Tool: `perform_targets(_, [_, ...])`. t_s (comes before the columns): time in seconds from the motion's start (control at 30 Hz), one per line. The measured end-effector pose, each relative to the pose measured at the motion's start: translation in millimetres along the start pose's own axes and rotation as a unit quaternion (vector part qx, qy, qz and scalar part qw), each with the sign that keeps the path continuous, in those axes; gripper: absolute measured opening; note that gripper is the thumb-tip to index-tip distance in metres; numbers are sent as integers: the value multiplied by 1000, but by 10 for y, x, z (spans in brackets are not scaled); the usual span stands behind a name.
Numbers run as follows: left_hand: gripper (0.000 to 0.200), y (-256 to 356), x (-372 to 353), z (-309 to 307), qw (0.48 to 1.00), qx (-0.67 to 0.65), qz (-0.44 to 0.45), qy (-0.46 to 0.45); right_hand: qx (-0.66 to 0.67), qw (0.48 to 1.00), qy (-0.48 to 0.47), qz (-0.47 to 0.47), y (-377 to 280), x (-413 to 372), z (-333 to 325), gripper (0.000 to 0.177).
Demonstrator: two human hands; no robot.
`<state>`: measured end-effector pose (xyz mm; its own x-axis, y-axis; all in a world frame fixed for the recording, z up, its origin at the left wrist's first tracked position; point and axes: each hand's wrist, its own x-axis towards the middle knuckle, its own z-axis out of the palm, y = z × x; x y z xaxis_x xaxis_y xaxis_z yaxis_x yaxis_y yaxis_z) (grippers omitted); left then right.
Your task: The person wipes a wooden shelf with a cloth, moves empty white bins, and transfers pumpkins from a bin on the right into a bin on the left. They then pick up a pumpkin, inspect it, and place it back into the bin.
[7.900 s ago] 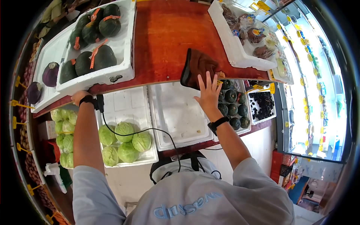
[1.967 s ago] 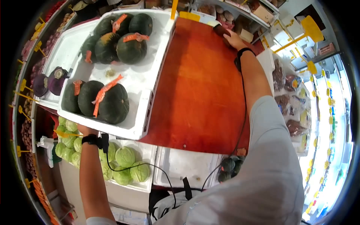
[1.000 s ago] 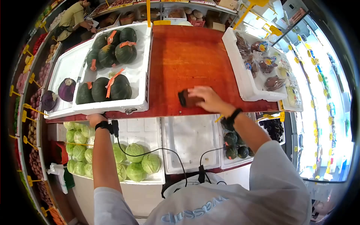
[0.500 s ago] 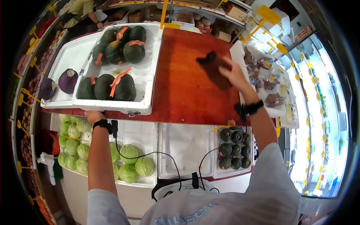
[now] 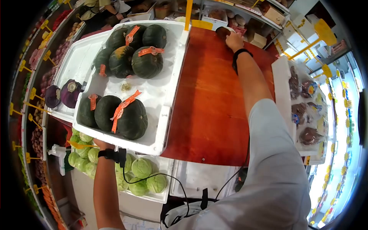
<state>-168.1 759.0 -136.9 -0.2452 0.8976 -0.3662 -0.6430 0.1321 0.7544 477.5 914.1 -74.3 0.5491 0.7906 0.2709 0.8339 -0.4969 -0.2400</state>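
Note:
My right hand reaches to the far end of the red board, its fingers closed on a dark brown cloth bunched against the surface. My left hand is at the near left edge of a white foam box, its fingers hidden beneath or behind that edge. Inside this box lie several dark green pumpkins with orange ribbon labels. Two purple round vegetables sit in another foam box to the left.
Green cabbages lie in foam boxes below the board. At right, a foam tray holds bagged brown produce. A yellow sign post stands at the box's far corner. Cables run from my wrists. A person's arm shows far left.
My right hand has moved with the brown cloth from the board's right side to its far end. The view has shifted, and my left hand stays at the foam box's near edge.

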Motion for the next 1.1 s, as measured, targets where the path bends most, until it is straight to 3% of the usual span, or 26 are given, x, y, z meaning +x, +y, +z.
perform_targets(0.1, [49, 47, -64, 63, 999, -35, -9, -27, -65, 991, -39, -109, -31, 532, 182, 34])
perform_targets(0.17, [49, 70, -129, 107, 998, -48, -13, -38, -11, 978, -93, -188, -154, 490, -5, 37])
perform_targets(0.23, [49, 57, -168, 153, 997, -59, -13, -45, 18, 973, -114, -200, -127, 516, 12, 36])
perform_targets(0.3, [49, 36, -166, 169, 997, -61, -9, -48, 52, 933, -51, -352, -41, 460, 32, 33])
perform_targets(0.37, [48, -6, -79, 103, 998, -54, 9, -38, 116, 877, -132, -447, -62, 409, 85, 35])
perform_targets(0.43, [46, -56, 52, -8, 999, -31, 42, -8, 134, 854, -149, -481, -198, 68, 18, 35])
perform_targets(0.57, [41, -157, 331, -307, 989, 106, 104, 5, 132, 865, -163, -457, -470, -934, -362, 35])
perform_targets(0.6, [39, -173, 373, -324, 991, 92, 95, 29, 146, 863, -169, -454, -514, -1189, -444, 35])
perform_targets(0.7, [42, -139, 235, -86, 941, 262, 156, 148, 181, 839, -184, -479, -606, -1974, -679, 34])
perform_targets(0.77, [47, -105, 217, 13, 943, 251, 155, 152, 186, 852, -229, -433, -673, -2617, -940, 33])
perform_targets(0.83, [48, 11, -142, 373, 962, 172, 104, 187, 167, 847, -234, -448, -693, -3209, -1176, 34])
perform_targets(0.87, [49, 143, -413, 589, 960, 177, 73, 202, 167, 841, -241, -454, -705, -3496, -1302, 34])
perform_targets(0.9, [48, 159, -473, 608, 936, 255, 107, 215, 169, 836, -249, -459, -716, -3783, -1415, 35])
perform_targets(0.97, [45, -29, 12, 269, 916, 307, 116, 230, 186, 826, -276, -456, -700, -4285, -1537, 33])
perform_targets(1.0, [44, -25, -82, 348, 917, 304, 138, 220, 164, 828, -293, -450, -703, -4520, -1626, 30])
perform_targets(1.1, [55, 54, -180, 404, 915, 312, 68, 246, 117, 806, -391, -428, -580, -5306, -1688, 26])
